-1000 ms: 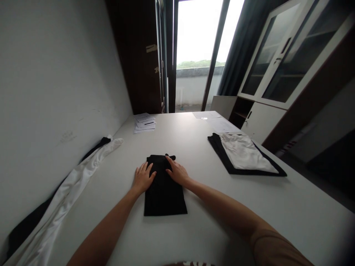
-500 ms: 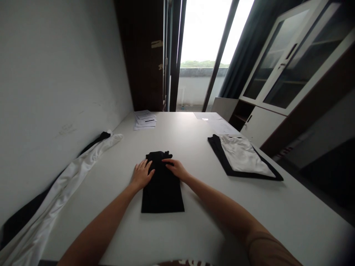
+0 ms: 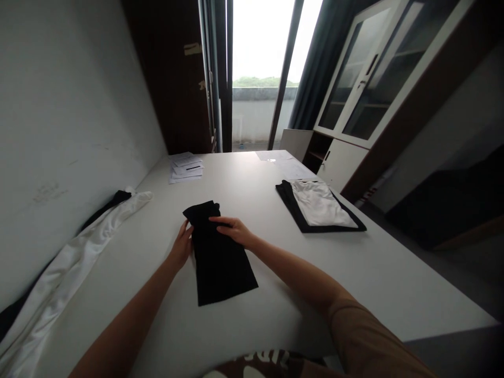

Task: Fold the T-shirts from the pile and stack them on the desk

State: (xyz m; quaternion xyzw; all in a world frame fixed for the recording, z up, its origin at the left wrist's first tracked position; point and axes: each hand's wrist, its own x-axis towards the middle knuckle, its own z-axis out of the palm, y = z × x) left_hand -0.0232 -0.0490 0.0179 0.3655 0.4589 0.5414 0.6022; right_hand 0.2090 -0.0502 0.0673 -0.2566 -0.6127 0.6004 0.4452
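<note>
Now the left hand (image 3: 181, 249), no longer flat, is clamping the black cloth (image 3: 222, 268), turning it beneath the right hand (image 3: 238, 232), fingers apart.

Folded black cloth (image 3: 222, 265) (far end uneven) slants between the hands (image 3: 182, 247).

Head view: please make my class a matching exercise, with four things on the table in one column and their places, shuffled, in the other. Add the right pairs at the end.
Things
1. Folded black cloth
2. Folded white cloth
3. Loose papers
4. Long white cloth

Places
A. Toward the far left corner of the table
B. Stretched out near the left wall
C. Left hand at one edge, right hand over it
D. On top of a larger black piece, toward the right

Right pairs: 1-C, 2-D, 3-A, 4-B
</note>
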